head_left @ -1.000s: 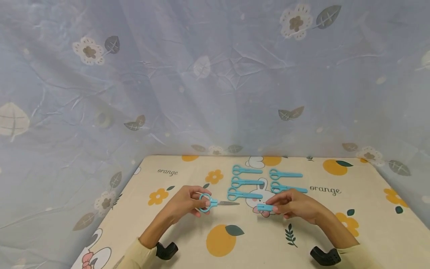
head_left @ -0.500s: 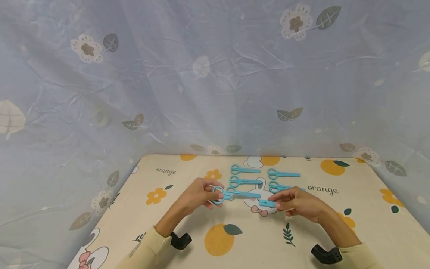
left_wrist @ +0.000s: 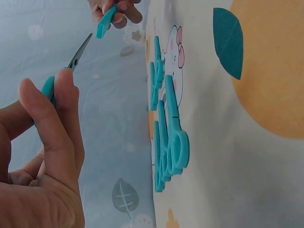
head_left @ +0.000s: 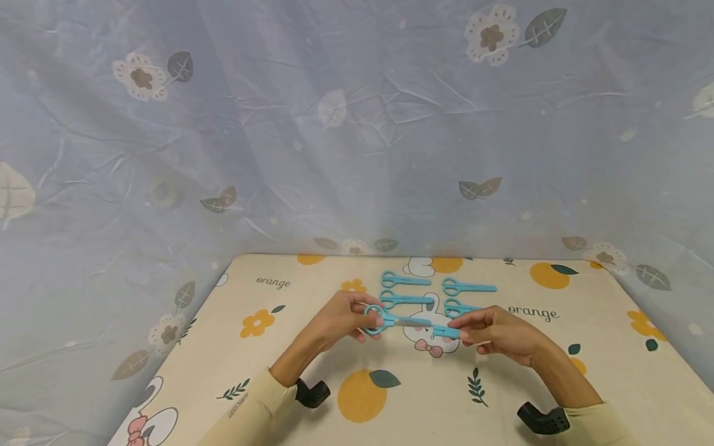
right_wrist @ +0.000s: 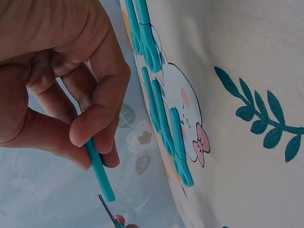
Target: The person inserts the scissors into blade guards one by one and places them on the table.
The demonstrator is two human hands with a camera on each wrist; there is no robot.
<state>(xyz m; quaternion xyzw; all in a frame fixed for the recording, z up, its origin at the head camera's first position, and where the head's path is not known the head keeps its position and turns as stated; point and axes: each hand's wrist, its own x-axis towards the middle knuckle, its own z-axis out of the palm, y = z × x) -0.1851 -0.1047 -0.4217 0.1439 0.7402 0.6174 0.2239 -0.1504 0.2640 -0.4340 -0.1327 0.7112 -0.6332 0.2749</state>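
My left hand (head_left: 348,314) pinches a pair of scissors (head_left: 414,322) by its light blue handles, with the metal blades pointing right. In my right hand (head_left: 504,334), thumb and fingers pinch a light blue blade cover (head_left: 445,332), its free end facing the blades. The left wrist view shows a small gap between the blade tip (left_wrist: 89,36) and the cover (left_wrist: 107,21). From the right wrist, the tip appears close beside the end of the cover (right_wrist: 101,175). Most of the handles are hidden behind the fingers in the left wrist view.
Several more light blue scissors with covered blades lie flat behind my hands, in a left column (head_left: 409,300) and a right column (head_left: 471,287). The patterned tablecloth (head_left: 312,396) runs back to a grey-blue floral curtain (head_left: 357,173).
My left hand has moved right and slightly away from me with the scissors, bringing the blades near the cover. My right hand has shifted only a little, still holding the cover.
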